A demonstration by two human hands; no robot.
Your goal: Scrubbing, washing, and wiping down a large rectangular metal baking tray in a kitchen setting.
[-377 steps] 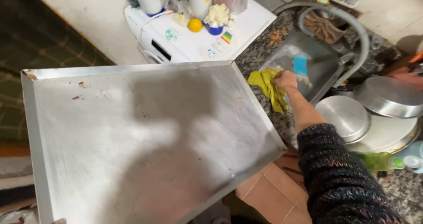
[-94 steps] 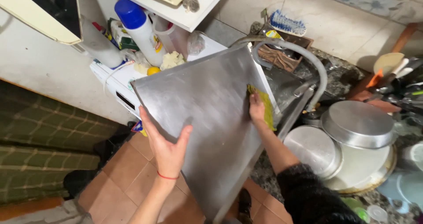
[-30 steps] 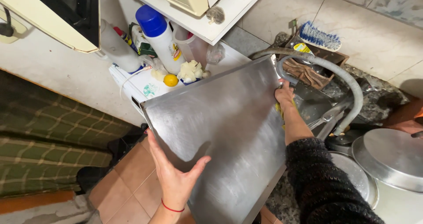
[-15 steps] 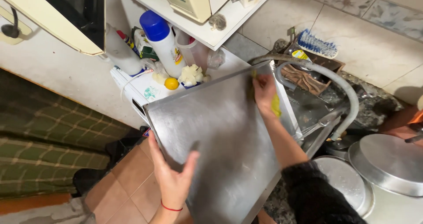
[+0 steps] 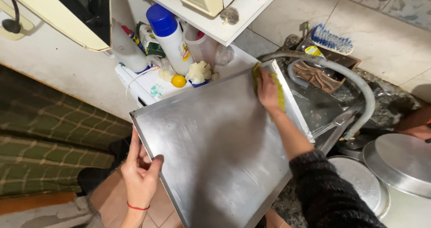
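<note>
**Metal tray held tilted over the sink, under wiping**

The metal tray (image 5: 215, 147) is a large, flat rectangular sheet with a low raised rim. It sits at a slant, its far corner over the sink (image 5: 314, 107) and its near edge out over the tiled floor (image 5: 107, 196).

Left hand (image 5: 141, 172): gripping the near left rim, thumb curled over the top face, fingers beneath. Right hand (image 5: 268, 89): laid flat, fingers nearly straight, pressing a yellow cloth (image 5: 279, 89) against the far corner.

Handling, as judged: stiff, not fragile, probably light for its area yet unwieldy. The surface looks wet and smooth, so likely slippery. The rim is the only sound purchase; opposite edges would steady it best.

Clearances: tight. The grey hose (image 5: 359, 82) arches just beside the right edge. A white appliance top (image 5: 152, 86) crowded with a blue-capped bottle (image 5: 170, 41) lies just beyond the far edge. Round metal lids (image 5: 399, 156) are stacked to the right. Open room lies only toward the floor.
</note>
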